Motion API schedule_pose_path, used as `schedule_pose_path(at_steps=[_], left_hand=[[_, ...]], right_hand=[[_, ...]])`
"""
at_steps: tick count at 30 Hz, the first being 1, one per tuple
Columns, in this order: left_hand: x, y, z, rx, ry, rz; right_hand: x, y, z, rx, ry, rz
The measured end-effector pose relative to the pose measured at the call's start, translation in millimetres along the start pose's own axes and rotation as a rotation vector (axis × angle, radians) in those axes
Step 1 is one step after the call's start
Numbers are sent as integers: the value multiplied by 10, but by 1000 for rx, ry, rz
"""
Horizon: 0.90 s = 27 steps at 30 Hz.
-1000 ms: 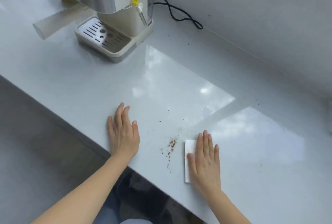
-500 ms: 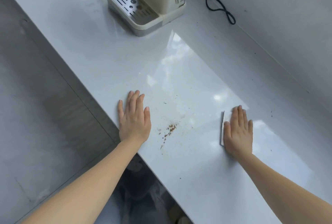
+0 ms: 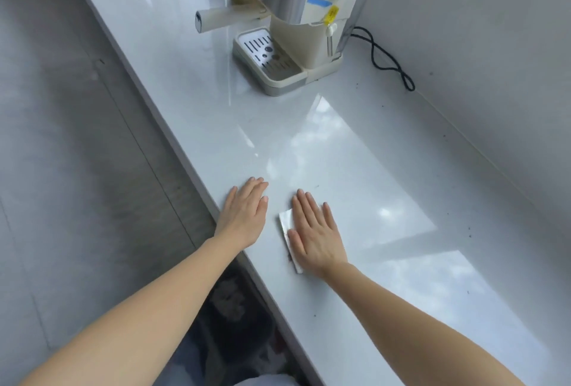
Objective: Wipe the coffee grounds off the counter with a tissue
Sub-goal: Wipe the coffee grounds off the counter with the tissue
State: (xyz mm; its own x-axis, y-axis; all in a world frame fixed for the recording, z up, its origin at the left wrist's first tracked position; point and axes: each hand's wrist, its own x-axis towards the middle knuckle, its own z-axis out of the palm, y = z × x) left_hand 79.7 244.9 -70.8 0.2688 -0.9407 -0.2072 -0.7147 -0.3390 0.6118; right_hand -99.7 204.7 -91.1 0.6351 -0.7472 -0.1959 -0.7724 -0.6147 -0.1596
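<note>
Glossy grey counter (image 3: 355, 144) runs away from you toward a pale wall, with a coffee machine (image 3: 296, 14) standing at the far end and its black cord (image 3: 389, 57) looping beside it; your left hand (image 3: 245, 215) lies flat near the counter's front edge, fingers together, gripping nothing; your right hand (image 3: 315, 231) is just beside it, palm down and fingers spread, pressing the folded white tissue (image 3: 285, 225) onto the surface, with only the tissue's left strip showing from under the hand; a dark smudge of coffee grounds (image 3: 289, 257) sits at the tissue's near-left edge, close to the counter's lip, and whatever else is gathered lies hidden under the paper; loose specks (image 3: 469, 231) are scattered well apart on the right side and near the wall, so the job looks only partly done. Your risks, as I judge them: push further toward the edge and the gathered grounds could spill onto the floor (image 3: 77, 169); lift the tissue flat, not folded around the pile, and they could drop back on the counter; press too lightly and the paper may ride over the grains; if the grounds are damp, pressing hard could smear them; the far specks are easily missed in the glare.
</note>
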Motion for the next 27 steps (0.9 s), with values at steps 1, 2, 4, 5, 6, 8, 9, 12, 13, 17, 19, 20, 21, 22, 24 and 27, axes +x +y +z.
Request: schedule_pose_path(at_steps=[1, 2, 4, 5, 6, 8, 9, 12, 13, 17, 19, 20, 21, 22, 24, 27], left_hand=[[-92, -42, -50, 6, -4, 7], [-216, -92, -91, 16, 16, 9], [-476, -207, -146, 54, 54, 10], [-573, -262, -161, 83, 52, 13], [-619, -302, -167, 121, 38, 19], [-571, -310, -165, 209, 4, 48], [-496, -284, -158, 244, -6, 66], [-177, -196, -118, 291, -16, 71], [-76, -187, -89, 308, -14, 50], [154, -181, 60, 417, 114, 16], [272, -200, 13, 395, 184, 68], [357, -226, -37, 383, 202, 100], [456, -260, -94, 378, 214, 118], [552, -294, -143, 379, 220, 111], [688, -345, -195, 383, 226, 42], [759, -377, -156, 401, 214, -27]], right_hand=[[-19, 47, -13, 26, 13, 58], [-50, 127, -25, 58, 32, 136], [-178, 370, -52, 112, 72, 317], [-296, 511, -71, 123, 88, 390], [-448, 645, -90, 129, 99, 442], [-828, 853, -115, 141, 104, 514], [-1044, 906, -104, 147, 105, 539], [-1637, 786, 51, 145, 122, 597], [-1756, 666, 111, 154, 130, 627], [-1739, 165, 281, 190, 163, 698], [-1538, 20, 309, 150, 156, 635], [-1412, -31, 311, 127, 150, 600], [-1269, -73, 305, 108, 146, 571], [-1121, -109, 295, 97, 142, 549], [-817, -164, 261, 98, 135, 513], [-382, -201, 184, 103, 123, 475]])
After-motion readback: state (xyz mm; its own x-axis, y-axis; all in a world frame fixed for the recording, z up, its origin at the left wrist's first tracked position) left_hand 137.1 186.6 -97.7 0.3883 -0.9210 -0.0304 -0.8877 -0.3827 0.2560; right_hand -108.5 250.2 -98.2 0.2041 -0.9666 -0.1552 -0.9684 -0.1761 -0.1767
